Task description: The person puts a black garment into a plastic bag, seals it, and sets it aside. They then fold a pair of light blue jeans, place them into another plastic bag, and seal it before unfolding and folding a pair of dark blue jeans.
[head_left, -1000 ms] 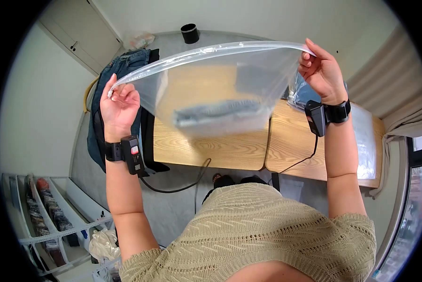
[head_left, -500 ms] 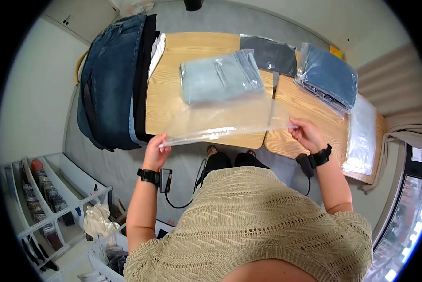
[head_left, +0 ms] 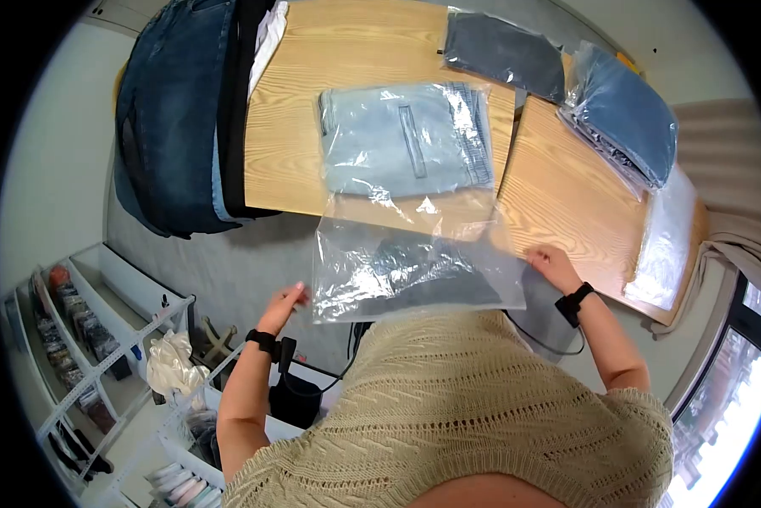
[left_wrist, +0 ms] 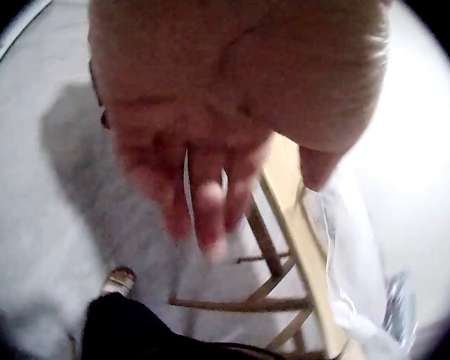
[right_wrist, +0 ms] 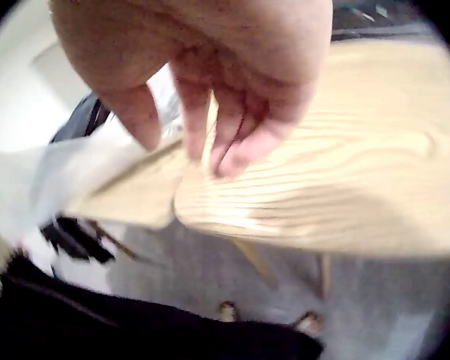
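Folded light-blue jeans (head_left: 372, 144) lie inside a clear plastic bag (head_left: 346, 292) on the wooden table. The bag's unfilled end reaches over the table's near edge toward the body. My left hand (head_left: 283, 307) is just off that end's left corner, fingers loosely extended and nothing between them, as the left wrist view shows. To the right of the bag my right hand (head_left: 554, 267) hovers near the table edge. In the right wrist view its fingers (right_wrist: 240, 154) bend loosely, thumb apart, holding nothing, and the plastic hangs to their left.
Dark jeans (head_left: 173, 118) drape over the table's left side beside a white garment (head_left: 268, 46). Bagged dark clothing (head_left: 503, 55) and a stack of bagged blue garments (head_left: 622, 114) lie at the right. Flat clear bags (head_left: 661, 245) rest at the right end. Storage bins (head_left: 101, 364) stand lower left.
The bag's mouth came down from raised and stretched between both hands to lying toward the body. Both hands have let go of its corners and moved apart from it. The head view tilted lower.
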A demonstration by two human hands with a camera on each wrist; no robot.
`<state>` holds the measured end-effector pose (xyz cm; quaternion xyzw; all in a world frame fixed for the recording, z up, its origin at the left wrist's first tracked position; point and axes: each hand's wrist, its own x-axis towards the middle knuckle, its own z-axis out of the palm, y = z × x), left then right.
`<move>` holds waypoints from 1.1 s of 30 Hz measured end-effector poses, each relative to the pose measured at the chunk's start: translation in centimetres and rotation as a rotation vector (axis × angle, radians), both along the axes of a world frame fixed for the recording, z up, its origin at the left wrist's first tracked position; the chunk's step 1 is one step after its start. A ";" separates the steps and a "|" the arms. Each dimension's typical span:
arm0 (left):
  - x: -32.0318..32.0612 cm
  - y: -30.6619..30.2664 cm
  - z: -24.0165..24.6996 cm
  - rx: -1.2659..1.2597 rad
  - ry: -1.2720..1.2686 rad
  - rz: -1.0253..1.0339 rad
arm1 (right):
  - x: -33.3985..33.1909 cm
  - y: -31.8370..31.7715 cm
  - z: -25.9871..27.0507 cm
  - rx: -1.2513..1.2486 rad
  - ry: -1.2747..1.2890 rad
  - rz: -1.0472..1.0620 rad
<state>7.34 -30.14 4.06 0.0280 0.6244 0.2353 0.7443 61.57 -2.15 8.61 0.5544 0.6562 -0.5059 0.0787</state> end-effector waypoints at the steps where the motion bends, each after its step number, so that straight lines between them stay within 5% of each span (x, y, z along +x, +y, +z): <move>1: 0.5 1.3 -0.3 0.261 0.673 -0.298 | -0.3 0.1 -1.8 0.461 -0.014 0.180; 2: 1.2 2.8 -0.3 0.527 1.338 -0.603 | -1.6 0.8 -2.2 0.605 0.011 0.231; 4: 2.6 9.3 2.9 0.857 1.532 -0.622 | -5.5 2.5 -2.2 0.794 0.015 0.364; 6: 1.4 11.8 0.2 0.974 1.708 -1.103 | -7.9 3.8 -3.1 0.825 -0.015 0.447; 8: 1.0 14.3 -1.1 1.121 1.653 -1.293 | -9.2 4.9 -4.2 0.931 -0.068 0.807; 9: 1.0 15.3 -1.4 1.269 1.600 -1.475 | -9.7 5.3 -4.4 0.918 -0.074 0.812; 13: 1.4 18.3 -1.3 1.484 1.537 -1.631 | -10.8 6.3 -4.1 0.998 -0.066 1.081; 20: 1.6 19.8 -2.7 1.290 1.241 -1.620 | -9.5 7.7 -6.4 0.773 0.014 1.055; 27: 1.9 19.6 -3.6 1.281 1.198 -1.354 | -9.6 7.5 -6.6 0.688 -0.024 0.995; 30: 1.4 19.9 -4.0 1.196 1.094 -1.211 | -9.5 7.4 -7.5 0.629 0.128 0.776; 32: 0.4 19.5 -5.5 1.132 1.041 -1.157 | -9.5 7.8 -7.4 0.258 0.288 0.266; 33: -0.5 19.0 -6.2 0.939 0.754 -0.771 | -9.4 7.9 -6.8 -0.015 0.249 -0.118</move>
